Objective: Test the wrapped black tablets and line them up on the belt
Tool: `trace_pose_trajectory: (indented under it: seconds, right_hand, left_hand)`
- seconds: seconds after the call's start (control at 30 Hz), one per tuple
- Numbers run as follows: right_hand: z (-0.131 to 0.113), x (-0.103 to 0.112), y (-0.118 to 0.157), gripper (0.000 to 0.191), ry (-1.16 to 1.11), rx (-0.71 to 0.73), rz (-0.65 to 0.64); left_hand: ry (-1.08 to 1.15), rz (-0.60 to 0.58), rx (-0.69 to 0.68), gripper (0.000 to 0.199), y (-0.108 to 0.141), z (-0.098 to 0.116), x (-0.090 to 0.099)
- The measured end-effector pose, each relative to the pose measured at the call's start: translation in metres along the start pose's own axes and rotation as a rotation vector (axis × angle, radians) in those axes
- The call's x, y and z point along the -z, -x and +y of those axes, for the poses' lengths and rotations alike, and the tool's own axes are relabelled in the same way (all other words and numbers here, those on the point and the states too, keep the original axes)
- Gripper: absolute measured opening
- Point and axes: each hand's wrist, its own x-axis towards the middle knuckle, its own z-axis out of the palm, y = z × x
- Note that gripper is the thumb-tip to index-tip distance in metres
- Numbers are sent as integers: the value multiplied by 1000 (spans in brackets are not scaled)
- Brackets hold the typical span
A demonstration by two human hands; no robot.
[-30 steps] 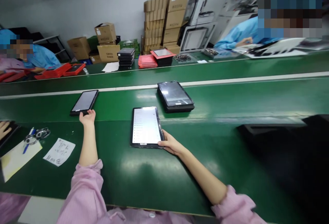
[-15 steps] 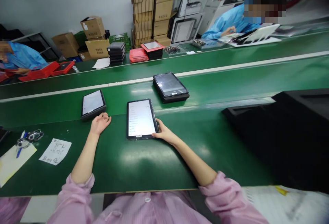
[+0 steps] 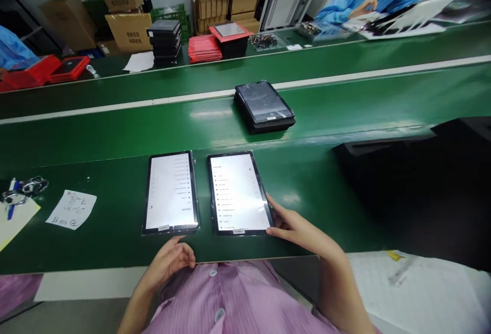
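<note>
Two black-framed tablets lie side by side on the green bench, both with bright white list screens. My right hand (image 3: pixel 297 226) grips the right tablet (image 3: pixel 240 193) at its lower right corner, thumb on the front edge and fingers along the side. The left tablet (image 3: pixel 171 191) lies flat, its on-screen text upside down to me. Just below its bottom edge is my left hand (image 3: pixel 172 261), holding nothing, with loosely bent fingers apart; whether a fingertip touches the tablet I cannot tell. Beyond them sits a stack of dark-screened tablets (image 3: pixel 264 104).
A handwritten note (image 3: pixel 72 209) and a yellowish paper (image 3: pixel 19 221) with a blue pen lie at left. A large black object (image 3: pixel 414 191) covers the right side. Across the bench, a person in blue sleeves (image 3: pixel 345 4) works near red trays (image 3: pixel 205 47) and stacked cartons (image 3: pixel 128 32).
The tablet at far left now lies flat beside the right one, nearer me. My left hand has come down toward the bench edge. My right hand still grips its tablet; the view tilted downward.
</note>
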Motion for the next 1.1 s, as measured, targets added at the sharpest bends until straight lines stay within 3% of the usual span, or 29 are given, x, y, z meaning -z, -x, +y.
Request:
trace_pose_trajectory:
  seconds: [0.03,0.1,0.17,0.2,0.27,0.33,0.4,0.47,0.53,0.6,0.77,0.87,0.97,1.1]
  right_hand:
    - [-4,7,8,72,136,-39,33]
    - [-16,19,19,54,399,-105,236]
    - [-34,24,17,48,585,-95,476]
    - [-46,22,12,47,632,-34,538]
    - [-70,8,-5,42,653,190,511]
    - [-91,-16,-26,38,635,398,383]
    - [-104,-40,-43,37,646,479,292]
    - [-106,-55,-52,38,653,468,264]
    - [-99,-55,-50,32,649,424,283]
    - [-83,-42,-37,25,654,390,335]
    - [-29,2,14,29,610,299,564]
    - [-9,9,31,32,572,253,669]
    - [-15,-2,22,33,583,252,681]
    - [-53,-31,-11,32,656,312,505]
  left_hand:
    - [-100,4,17,51,8,0,1]
    - [-385,7,16,47,23,8,3]
    - [-701,58,-83,37,35,21,5]
    - [-839,112,-184,34,38,28,5]
    - [-1084,252,-465,29,32,45,0]
    - [-1324,368,-725,29,12,63,-11]
    - [-1546,397,-839,38,-16,79,-24]
    - [-1672,352,-847,47,-43,92,-34]
    - [-1707,310,-820,48,-58,101,-35]
    - [-1690,345,-800,45,-58,105,-22]
    - [-1588,757,-822,56,-17,98,38]
    - [-1478,899,-819,56,4,84,60]
    - [-1395,904,-806,53,9,70,63]
    - [-1362,846,-823,52,-1,67,52]
